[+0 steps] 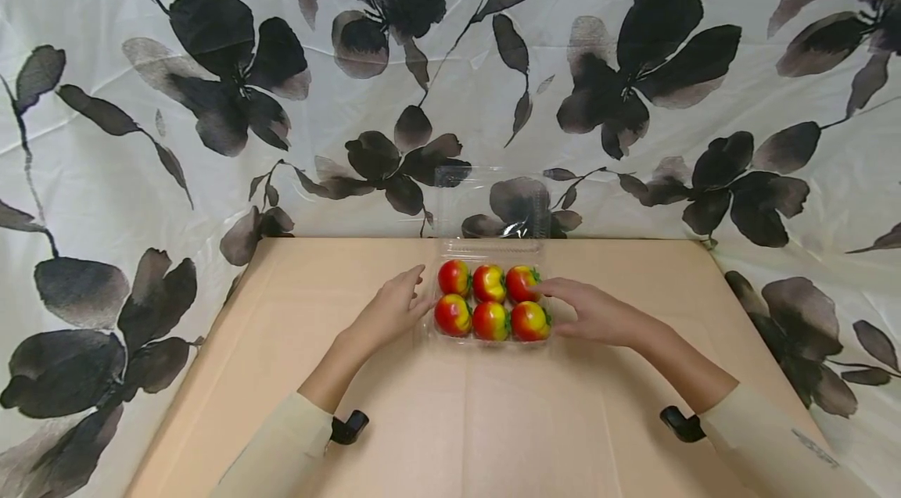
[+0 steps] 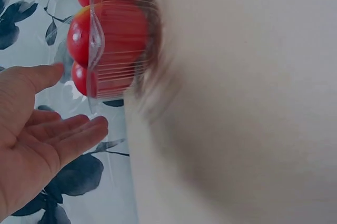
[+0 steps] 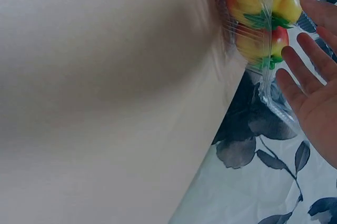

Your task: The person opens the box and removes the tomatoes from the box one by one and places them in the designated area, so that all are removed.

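A clear plastic clamshell box stands on the table in the head view, its lid raised at the back. Inside sit two rows of glossy red-and-yellow fruits with green leafy caps, like tomatoes. My left hand is at the box's left side, fingers extended; in the left wrist view its thumb and fingers are spread beside the ribbed wall. On the other side, my right hand has its fingertips right at the box's right edge. The right wrist view shows these fingers loosely straight, holding nothing.
The box is on a tan tabletop, close to its far edge. Behind and around it hangs a white cloth with dark flower prints. A black strap device is on each wrist.
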### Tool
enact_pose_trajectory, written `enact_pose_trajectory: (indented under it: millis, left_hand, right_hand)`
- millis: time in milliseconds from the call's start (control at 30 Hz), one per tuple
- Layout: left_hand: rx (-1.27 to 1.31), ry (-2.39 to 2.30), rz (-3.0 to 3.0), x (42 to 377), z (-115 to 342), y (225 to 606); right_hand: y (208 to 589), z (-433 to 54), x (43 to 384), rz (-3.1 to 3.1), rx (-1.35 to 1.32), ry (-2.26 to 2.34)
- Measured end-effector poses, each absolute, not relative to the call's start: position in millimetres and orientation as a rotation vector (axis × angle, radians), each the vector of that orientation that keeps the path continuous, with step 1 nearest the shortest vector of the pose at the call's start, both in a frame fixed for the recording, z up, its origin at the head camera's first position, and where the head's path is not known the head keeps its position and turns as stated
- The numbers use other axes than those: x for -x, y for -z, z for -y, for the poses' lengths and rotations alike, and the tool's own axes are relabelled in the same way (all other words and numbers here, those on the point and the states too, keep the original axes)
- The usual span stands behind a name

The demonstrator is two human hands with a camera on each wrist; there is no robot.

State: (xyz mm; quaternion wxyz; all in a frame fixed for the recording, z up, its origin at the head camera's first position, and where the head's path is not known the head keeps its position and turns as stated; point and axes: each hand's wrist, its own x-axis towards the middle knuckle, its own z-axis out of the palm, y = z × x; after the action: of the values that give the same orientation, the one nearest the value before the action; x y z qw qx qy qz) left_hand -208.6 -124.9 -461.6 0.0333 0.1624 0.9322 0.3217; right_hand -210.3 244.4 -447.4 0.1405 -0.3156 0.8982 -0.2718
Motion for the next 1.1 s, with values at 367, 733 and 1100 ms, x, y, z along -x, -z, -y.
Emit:
enact_pose_trajectory:
  millis: [367, 733, 1100]
  left_hand:
    - [-0.274, -1.302, -2.621, 205, 129, 480]
    - [-0.099, -1.594, -2.239, 200, 128, 491]
    - [-0.039, -1.761, -2.036, 200, 124, 495]
  right_hand:
    - [440, -226, 211, -2.555, 0.927, 0.657]
    - [438, -219, 219, -2.471, 1.087, 0.582]
    - [435, -213, 225, -2.448, 1.081, 0.425]
